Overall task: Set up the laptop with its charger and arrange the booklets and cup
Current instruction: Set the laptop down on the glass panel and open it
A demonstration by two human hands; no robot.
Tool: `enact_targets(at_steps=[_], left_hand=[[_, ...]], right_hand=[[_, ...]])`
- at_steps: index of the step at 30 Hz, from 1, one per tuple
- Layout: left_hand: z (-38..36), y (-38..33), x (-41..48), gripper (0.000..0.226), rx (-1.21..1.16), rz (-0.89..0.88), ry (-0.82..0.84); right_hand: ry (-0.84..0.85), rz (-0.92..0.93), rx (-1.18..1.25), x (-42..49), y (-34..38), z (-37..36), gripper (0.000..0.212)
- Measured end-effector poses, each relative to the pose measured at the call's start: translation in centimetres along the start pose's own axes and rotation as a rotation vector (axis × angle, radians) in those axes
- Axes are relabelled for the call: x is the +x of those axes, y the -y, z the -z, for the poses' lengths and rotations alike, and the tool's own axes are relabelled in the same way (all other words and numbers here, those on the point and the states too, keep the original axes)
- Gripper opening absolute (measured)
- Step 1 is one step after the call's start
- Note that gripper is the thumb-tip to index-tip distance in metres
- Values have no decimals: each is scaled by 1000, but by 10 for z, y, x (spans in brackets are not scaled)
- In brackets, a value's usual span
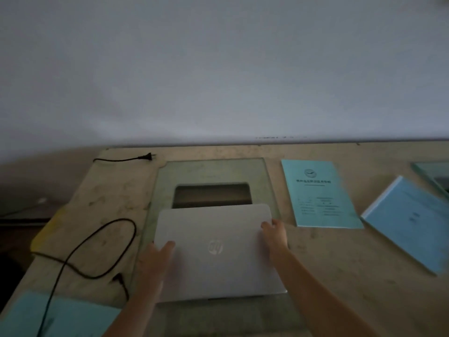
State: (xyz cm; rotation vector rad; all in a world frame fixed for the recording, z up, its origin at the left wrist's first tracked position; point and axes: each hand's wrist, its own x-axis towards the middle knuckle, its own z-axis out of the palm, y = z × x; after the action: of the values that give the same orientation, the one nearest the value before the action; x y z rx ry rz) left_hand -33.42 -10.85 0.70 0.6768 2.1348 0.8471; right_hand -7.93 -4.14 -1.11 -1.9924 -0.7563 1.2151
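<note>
A closed silver laptop [216, 251] lies on a glass panel [211, 171] in the middle of the desk. My left hand [158, 259] rests on its left side, fingers on the lid. Gripping its right edge near the far corner is my right hand [275, 235]. The black charger cable [97, 249] loops on the desk to the left, its plug [147, 156] at the far edge and its small connector [119, 279] near the laptop's left side. One light-blue booklet [320, 194] lies right of the laptop, another [410, 222] further right, a third [60, 317] at the front left. No cup is visible.
A rectangular opening [211, 194] in the desk shows under the glass just beyond the laptop. A second glass panel [432, 176] sits at the far right. The wall [218, 69] rises directly behind the desk. The desk's left edge [36, 239] drops off into dark floor.
</note>
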Motion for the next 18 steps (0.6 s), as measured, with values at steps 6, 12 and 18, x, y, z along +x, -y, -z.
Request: enact_targets(at_steps=[6,12,18], left_hand=[[-1,15,18,36,-70,-14,-21],[-18,28,29,47,-40,38,-38],[-23,34,31,51,67,48,-32]], right_hand=[[-14,-53,24,5,-3,-16,38],[-34,-83,-64,15,-13,-16,38],[-66,-114,-116,10,-19,-15,49]])
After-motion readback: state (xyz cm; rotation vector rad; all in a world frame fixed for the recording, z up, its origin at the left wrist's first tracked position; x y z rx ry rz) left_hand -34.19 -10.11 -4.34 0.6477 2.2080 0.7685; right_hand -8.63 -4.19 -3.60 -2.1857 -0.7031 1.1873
